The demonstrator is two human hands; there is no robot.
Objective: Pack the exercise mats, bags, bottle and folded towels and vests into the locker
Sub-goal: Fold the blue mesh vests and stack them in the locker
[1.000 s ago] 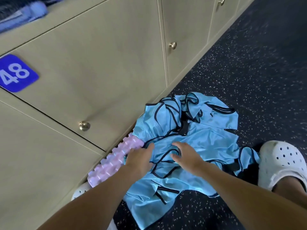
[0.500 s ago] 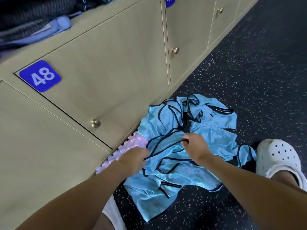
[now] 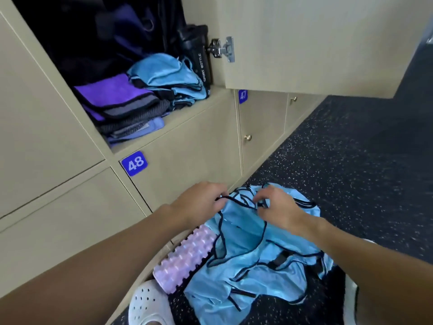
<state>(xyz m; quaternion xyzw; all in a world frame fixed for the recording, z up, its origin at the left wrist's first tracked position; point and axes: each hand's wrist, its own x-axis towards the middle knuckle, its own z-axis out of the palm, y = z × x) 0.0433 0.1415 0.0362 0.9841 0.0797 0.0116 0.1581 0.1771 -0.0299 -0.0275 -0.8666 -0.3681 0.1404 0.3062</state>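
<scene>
Dark speckled rubber floor [image 3: 339, 160], beige locker bank along the left. Open compartment [image 3: 182, 118] above number plate 48 [image 3: 134, 163], door [image 3: 304, 43] swung out to the right.

Noted inside:
- folded purple towels [image 3: 112, 92] at front left
- folded light-blue vests [image 3: 168, 76] just beside them on the right
- black sport bottle [image 3: 196, 55] upright against the right wall
- dark bags [image 3: 105, 31] at the back

Not yet packed: crumpled light-blue vest [image 3: 253, 254] with black trim. Lying on the floor below the compartment, left edge against a pink ridged foam roller [image 3: 187, 256]. White clog [image 3: 150, 303] at the bottom of the view.

Fingers of left hand [image 3: 199, 202] curled, pinching black trim at the far edge of the crumpled vest. Fingers of right hand [image 3: 278, 207] curled likewise on trim or a strap just beside. Cannot tell which from the tangle. Hands near each other, not touching.

Judged step: sorting out the loose garment for folding before stowing. Long axis of the cloth running from the fingers back toward the body, so the bulk lies nearer than the grip. Compartment up and to the left of both hands, left hand nearer to it.

Free spot judged to be on top of the folded vests, left of the bottle. Risk: loose trim loops snagging on the roller during the lift.
</scene>
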